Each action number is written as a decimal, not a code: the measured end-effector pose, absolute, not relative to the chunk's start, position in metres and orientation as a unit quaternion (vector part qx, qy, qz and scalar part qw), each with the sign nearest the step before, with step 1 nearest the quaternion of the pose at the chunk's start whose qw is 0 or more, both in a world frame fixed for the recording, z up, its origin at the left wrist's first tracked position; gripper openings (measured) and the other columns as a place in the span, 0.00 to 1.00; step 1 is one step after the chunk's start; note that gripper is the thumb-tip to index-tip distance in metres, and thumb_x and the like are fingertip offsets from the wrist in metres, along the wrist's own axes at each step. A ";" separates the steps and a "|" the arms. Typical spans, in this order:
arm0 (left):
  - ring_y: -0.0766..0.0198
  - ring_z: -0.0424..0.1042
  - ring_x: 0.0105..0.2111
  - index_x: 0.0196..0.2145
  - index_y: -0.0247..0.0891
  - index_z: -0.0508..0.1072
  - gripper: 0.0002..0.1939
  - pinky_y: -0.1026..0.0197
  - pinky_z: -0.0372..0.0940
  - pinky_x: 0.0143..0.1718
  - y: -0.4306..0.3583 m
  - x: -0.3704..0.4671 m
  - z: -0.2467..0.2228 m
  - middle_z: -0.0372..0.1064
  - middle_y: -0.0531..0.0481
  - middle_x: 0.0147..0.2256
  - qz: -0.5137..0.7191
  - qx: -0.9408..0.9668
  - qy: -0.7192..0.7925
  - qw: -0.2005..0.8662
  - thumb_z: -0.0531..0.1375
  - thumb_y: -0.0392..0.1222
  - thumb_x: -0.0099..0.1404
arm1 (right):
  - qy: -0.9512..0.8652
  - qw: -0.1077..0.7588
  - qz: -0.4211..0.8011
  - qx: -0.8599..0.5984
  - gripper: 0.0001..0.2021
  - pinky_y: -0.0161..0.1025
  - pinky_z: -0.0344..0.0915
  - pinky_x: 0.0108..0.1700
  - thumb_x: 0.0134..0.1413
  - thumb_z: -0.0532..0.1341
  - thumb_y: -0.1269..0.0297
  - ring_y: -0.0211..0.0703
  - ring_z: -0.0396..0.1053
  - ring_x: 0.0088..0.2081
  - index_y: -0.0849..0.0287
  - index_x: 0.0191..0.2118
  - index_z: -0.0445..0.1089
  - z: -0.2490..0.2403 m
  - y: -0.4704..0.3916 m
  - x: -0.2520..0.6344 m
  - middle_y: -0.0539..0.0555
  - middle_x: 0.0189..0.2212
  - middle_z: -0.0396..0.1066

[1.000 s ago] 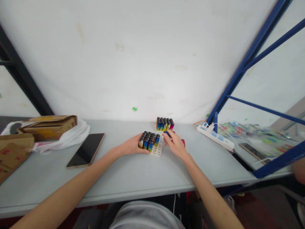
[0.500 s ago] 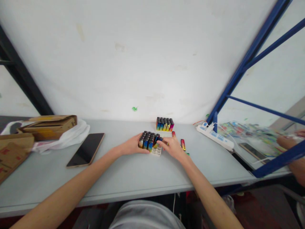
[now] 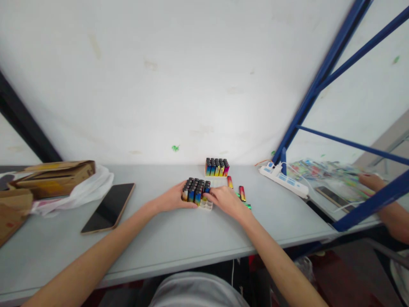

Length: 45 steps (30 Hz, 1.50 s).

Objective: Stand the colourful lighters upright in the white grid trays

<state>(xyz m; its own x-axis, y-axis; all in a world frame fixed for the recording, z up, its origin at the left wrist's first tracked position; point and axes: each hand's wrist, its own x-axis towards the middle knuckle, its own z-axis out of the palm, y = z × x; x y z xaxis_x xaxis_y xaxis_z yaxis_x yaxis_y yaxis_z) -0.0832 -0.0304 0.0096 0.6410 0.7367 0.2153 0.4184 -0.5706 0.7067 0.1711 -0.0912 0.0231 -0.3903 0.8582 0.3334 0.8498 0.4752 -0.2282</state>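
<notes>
Colourful lighters with black tops [image 3: 194, 189] stand upright in rows in a white tray [image 3: 207, 206] with round-cornered slots. My left hand [image 3: 172, 198] is wrapped round the left side of this group, thumb along the front edge. At the tray's right side, my right hand [image 3: 226, 199] has its fingers closed on a lighter [image 3: 207, 187] standing in the slots; the fingertips partly hide it. Bare slots show at the tray's front right corner. Loose on the table, right of my right hand, lie a red-yellow lighter [image 3: 242, 193] and a green one [image 3: 248, 206].
Behind stands another full block of lighters [image 3: 217, 167], near the wall. A phone [image 3: 110, 207], a white plastic bag [image 3: 101, 181] and cardboard boxes [image 3: 57, 179] are on the left. To the right are a power strip [image 3: 283, 180], a blue frame [image 3: 306, 106] and another person's arm [image 3: 388, 200].
The lighter at my right fingers was tilted and now stands more upright in the tray. My left hand keeps its hold. The view has shifted a little.
</notes>
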 end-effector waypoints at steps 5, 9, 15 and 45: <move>0.44 0.73 0.56 0.60 0.37 0.68 0.41 0.50 0.66 0.62 -0.030 -0.083 0.010 0.74 0.43 0.57 0.252 0.851 0.334 0.317 0.74 0.57 0.54 | -0.819 0.250 0.057 -0.513 0.21 0.36 0.59 0.34 0.73 0.56 0.49 0.43 0.70 0.29 0.57 0.33 0.75 0.030 -0.097 0.199 0.53 0.27 0.76; 0.45 0.72 0.57 0.60 0.37 0.68 0.42 0.51 0.65 0.63 -0.030 -0.083 0.010 0.74 0.43 0.57 0.247 0.848 0.341 0.321 0.75 0.59 0.54 | -0.760 0.281 0.084 -0.580 0.17 0.37 0.60 0.33 0.71 0.57 0.52 0.42 0.70 0.27 0.58 0.37 0.75 0.040 -0.112 0.258 0.52 0.26 0.77; 0.46 0.72 0.57 0.61 0.37 0.67 0.44 0.50 0.63 0.64 -0.030 -0.083 0.011 0.73 0.43 0.58 0.243 0.849 0.346 0.317 0.75 0.59 0.53 | -0.720 0.292 0.119 -0.618 0.15 0.41 0.67 0.38 0.63 0.61 0.51 0.48 0.76 0.33 0.57 0.39 0.75 0.032 -0.141 0.322 0.55 0.32 0.80; 0.45 0.72 0.57 0.59 0.39 0.69 0.42 0.50 0.65 0.62 -0.033 -0.083 0.014 0.74 0.44 0.57 0.248 0.847 0.342 0.325 0.75 0.59 0.52 | -0.768 0.255 0.130 -0.573 0.11 0.44 0.68 0.46 0.64 0.64 0.54 0.49 0.73 0.39 0.56 0.37 0.76 0.034 -0.136 0.296 0.55 0.37 0.76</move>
<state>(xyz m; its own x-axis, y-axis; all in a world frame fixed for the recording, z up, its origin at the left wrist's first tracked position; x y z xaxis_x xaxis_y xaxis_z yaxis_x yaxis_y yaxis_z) -0.0829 -0.0331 0.0141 0.6439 0.7393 0.1972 0.4179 -0.5557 0.7188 0.2963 -0.1356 0.0343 -0.2144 0.9462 0.2422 0.8139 0.3102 -0.4913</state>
